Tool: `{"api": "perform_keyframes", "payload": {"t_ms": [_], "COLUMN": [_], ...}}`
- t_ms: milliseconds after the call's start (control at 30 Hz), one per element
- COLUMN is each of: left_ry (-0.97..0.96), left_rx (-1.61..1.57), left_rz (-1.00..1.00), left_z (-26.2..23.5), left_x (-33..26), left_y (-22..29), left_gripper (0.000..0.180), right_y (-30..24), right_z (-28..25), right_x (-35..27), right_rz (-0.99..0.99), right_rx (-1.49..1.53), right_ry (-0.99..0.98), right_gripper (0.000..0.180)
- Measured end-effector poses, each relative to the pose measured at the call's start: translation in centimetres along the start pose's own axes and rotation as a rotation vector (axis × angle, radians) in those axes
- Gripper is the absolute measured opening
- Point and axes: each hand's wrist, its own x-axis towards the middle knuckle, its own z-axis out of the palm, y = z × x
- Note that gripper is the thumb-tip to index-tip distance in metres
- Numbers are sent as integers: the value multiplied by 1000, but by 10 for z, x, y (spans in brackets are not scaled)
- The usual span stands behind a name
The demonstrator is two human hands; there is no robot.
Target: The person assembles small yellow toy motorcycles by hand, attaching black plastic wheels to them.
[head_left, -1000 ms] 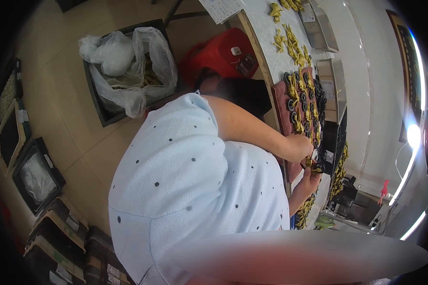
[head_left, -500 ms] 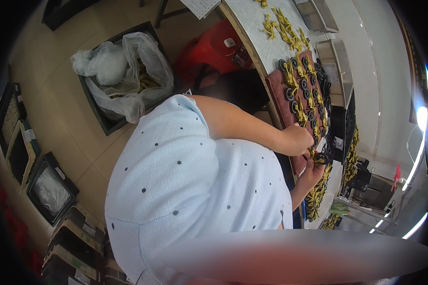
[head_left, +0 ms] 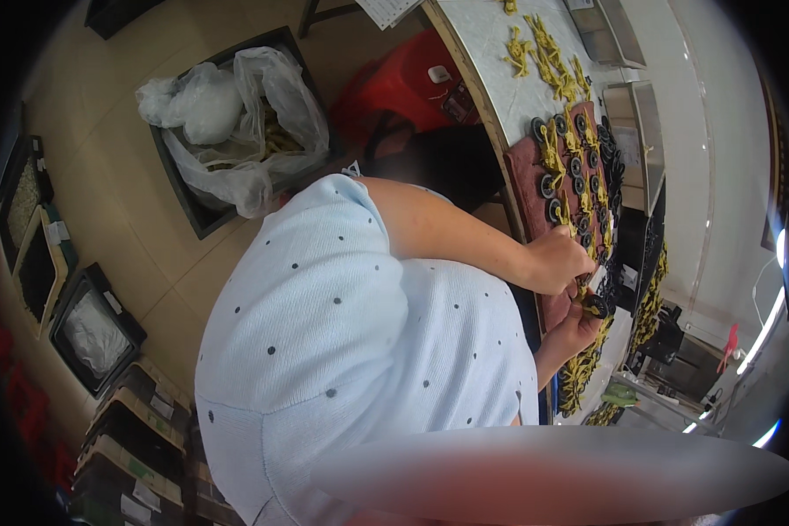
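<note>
My left hand [head_left: 554, 259] reaches over the edge of a dark red tray [head_left: 524, 175], its fingers pinched on a small yellow part right above a black ring [head_left: 597, 306]. My right hand [head_left: 570, 333] sits just below it and holds that black ring from underneath. The two hands nearly touch. The tray carries several black rings [head_left: 548, 186] and yellow plastic pieces [head_left: 552, 158] in rows. My light blue dotted shirt [head_left: 342, 351] hides much of the lower right arm.
A pale worktop [head_left: 482, 35] with loose yellow pieces [head_left: 543, 53] runs along the right. More yellow parts [head_left: 583, 373] lie beyond my right hand. A black crate lined with clear plastic bags [head_left: 228, 131] stands on the floor, with a red stool [head_left: 394, 88] and dark bins [head_left: 96, 329] nearby.
The view has tilted and shifted a little. Both hands have stayed together at the same end of the tray, working on the ring.
</note>
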Motion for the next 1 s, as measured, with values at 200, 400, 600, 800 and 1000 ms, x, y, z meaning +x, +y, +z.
{"api": "perform_keyframes", "payload": {"t_ms": [200, 400, 600, 800, 1000], "left_ry": [-72, -96, -114, -51, -123], "left_rx": [82, -17, 52, 113, 124], "left_rz": [-17, -44, 34, 141, 202], "left_z": [-11, -16, -25, -17, -26], "left_x": [1, 3, 0, 2, 12], "left_y": [3, 2, -4, -8, -1], "left_gripper": [19, 14, 13, 17, 16], "right_y": [-3, 1, 1, 1, 17], "right_z": [7, 2, 4, 2, -2], "right_x": [-1, 3, 3, 3, 8], "right_rz": [-12, -15, -57, -83, -236], "right_rx": [-64, -123, 7, -48, 61], "right_ry": [37, 29, 74, 106, 142], "right_gripper": [24, 25, 26, 26, 27]}}
